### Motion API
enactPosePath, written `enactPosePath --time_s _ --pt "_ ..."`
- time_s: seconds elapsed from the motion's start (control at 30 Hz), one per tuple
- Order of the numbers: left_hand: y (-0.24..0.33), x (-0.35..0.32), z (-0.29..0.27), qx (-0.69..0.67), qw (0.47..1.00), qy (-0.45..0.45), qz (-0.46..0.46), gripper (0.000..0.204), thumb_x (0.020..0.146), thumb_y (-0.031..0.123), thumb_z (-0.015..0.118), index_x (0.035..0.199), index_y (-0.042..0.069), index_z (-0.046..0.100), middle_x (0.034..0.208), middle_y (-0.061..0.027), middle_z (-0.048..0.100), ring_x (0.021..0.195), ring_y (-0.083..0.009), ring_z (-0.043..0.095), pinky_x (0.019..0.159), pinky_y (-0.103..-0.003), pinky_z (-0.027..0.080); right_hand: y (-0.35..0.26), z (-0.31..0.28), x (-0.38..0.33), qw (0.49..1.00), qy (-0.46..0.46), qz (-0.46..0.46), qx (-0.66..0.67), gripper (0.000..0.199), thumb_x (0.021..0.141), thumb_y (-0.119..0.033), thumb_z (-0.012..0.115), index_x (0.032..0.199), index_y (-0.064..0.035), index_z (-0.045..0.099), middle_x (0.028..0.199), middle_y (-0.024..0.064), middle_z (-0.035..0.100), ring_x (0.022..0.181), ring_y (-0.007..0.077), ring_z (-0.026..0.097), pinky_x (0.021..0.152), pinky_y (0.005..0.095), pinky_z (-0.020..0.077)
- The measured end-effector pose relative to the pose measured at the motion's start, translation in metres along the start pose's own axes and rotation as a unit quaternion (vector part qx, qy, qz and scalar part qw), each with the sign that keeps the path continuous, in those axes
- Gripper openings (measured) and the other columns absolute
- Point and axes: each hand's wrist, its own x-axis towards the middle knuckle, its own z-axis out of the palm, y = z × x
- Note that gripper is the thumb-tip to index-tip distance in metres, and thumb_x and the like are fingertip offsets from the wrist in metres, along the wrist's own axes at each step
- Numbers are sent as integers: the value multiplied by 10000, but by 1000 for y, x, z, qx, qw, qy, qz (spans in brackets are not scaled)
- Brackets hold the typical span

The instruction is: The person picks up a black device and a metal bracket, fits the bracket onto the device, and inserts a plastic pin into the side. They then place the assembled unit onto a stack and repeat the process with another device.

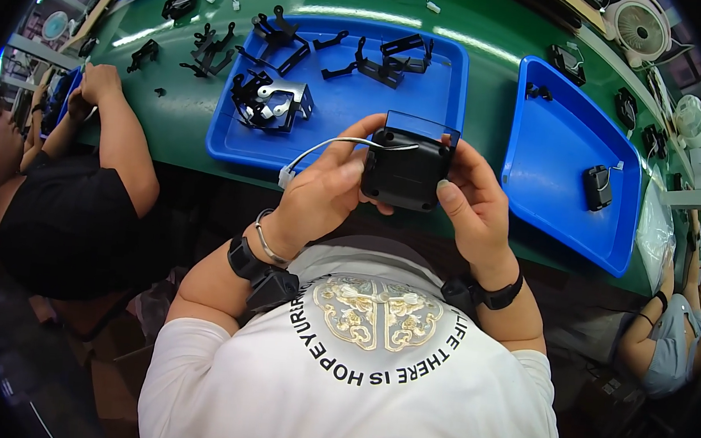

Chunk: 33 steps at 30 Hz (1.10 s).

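Between my two hands is a black square plastic device (406, 170) with a clear panel along its far edge and round feet at its corners. A white cable (323, 144) runs off it to the left and ends in a white plug (285, 177) beside my left wrist. My left hand (328, 184) grips the device's left side, thumb near the cable. On the right side, my right hand (475, 204) holds it with the thumb at the lower corner. Fingers under the device are partly hidden.
Behind the device, a blue tray (342, 119) holds several black brackets (391, 70). Another blue tray (574, 154) at right contains a black device (597, 187). More devices and brackets lie on the green table (172, 127). Co-workers sit left and right; fans (641, 32) stand behind.
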Motion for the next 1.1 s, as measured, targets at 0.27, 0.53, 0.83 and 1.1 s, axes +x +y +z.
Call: enactPosePath --time_s 0.27,0.53,0.83,1.1 --pt "-15 -4 12 148 978 127 81 441 964 298 342 1307 21 364 961 -4 560 666 -1 478 458 -147 365 22 13 1 977 37 -143 -152 408 917 -153 486 1264 38 385 1039 59 513 806 96 484 736 216 412" --pt "-11 -3 3 184 974 95 94 449 965 338 331 1298 41 381 969 5 562 586 12 441 439 -143 320 21 16 1 996 4 -68 65 481 935 -211 454 1319 37 305 1207 102 452 983 141 481 861 256 383" --pt "-14 4 3 132 984 103 61 461 956 352 349 1294 39 376 1009 -19 553 705 -37 525 486 -155 380 5 11 7 998 4 -22 -62 498 931 -210 448 1323 53 290 1226 148 470 1066 186 496 918 279 374" --pt "-6 1 15 135 988 41 65 486 958 360 335 1299 14 353 1114 -65 526 800 -80 542 546 -177 441 5 12 -2 993 -3 -77 -89 447 932 -134 385 1305 85 269 1169 158 500 1021 184 517 901 286 380"
